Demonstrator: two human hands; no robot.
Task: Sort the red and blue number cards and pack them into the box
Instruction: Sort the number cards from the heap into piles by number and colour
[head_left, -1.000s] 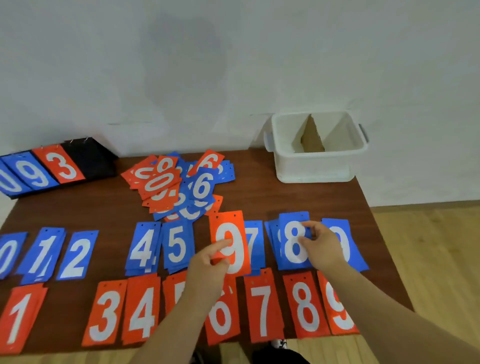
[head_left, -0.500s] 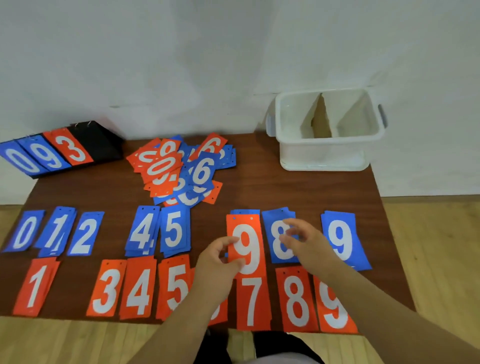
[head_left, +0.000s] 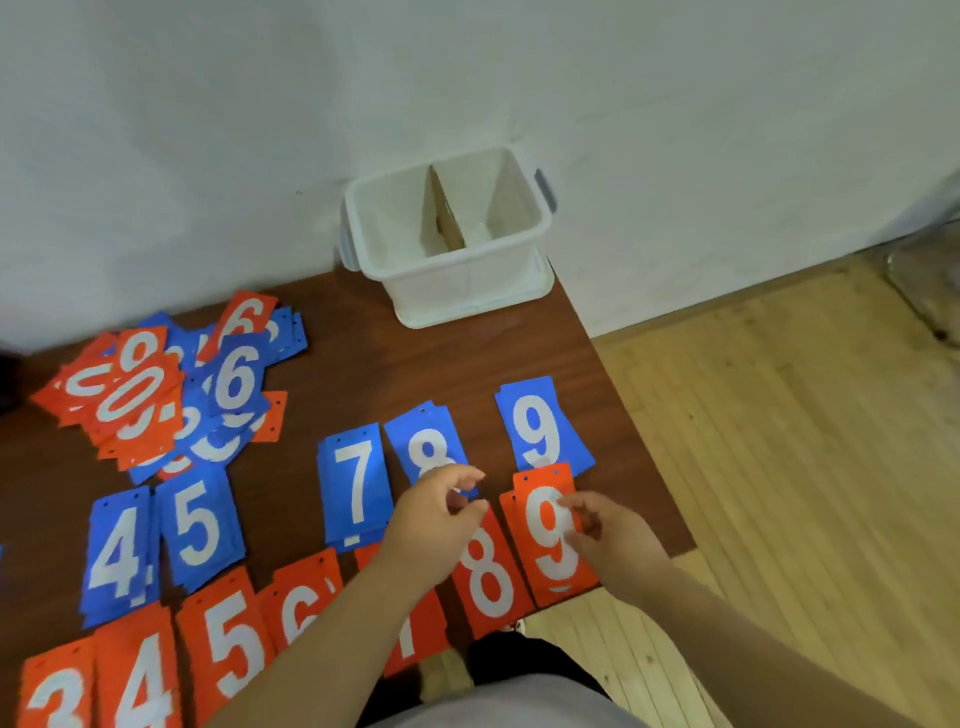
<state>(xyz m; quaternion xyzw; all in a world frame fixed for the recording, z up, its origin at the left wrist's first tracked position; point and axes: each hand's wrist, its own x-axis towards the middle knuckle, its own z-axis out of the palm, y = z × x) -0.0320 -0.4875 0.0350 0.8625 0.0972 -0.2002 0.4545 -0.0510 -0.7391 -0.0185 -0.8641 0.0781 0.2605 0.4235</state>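
Sorted piles lie in two rows on the brown table (head_left: 441, 364): blue 4 (head_left: 117, 551), 5 (head_left: 197, 525), 7 (head_left: 356, 483), 8 (head_left: 426, 447) and 9 (head_left: 540, 431) behind, red 3, 4, 5 (head_left: 228, 639), 6, 8 (head_left: 488, 577) in front. A red 9 card (head_left: 545, 525) lies slightly askew on the red 9 pile, with my right hand (head_left: 608, 535) touching it with its fingertips. My left hand (head_left: 436, 519) hovers over the blue 8 and red 7, loosely curled, holding nothing. A mixed heap of red and blue cards (head_left: 156, 400) lies at the left.
The white plastic box (head_left: 452, 260), split by a cardboard divider, stands at the table's back right corner against the wall. The table's right edge runs just past the 9 piles, with wooden floor (head_left: 779, 467) beyond. My left forearm covers most of the red 7 pile.
The red 9 card went from my left hand's grip, over the blue 7, to the red 9 pile under my right hand. My right hand left the blue 8 pile. The view swung right.
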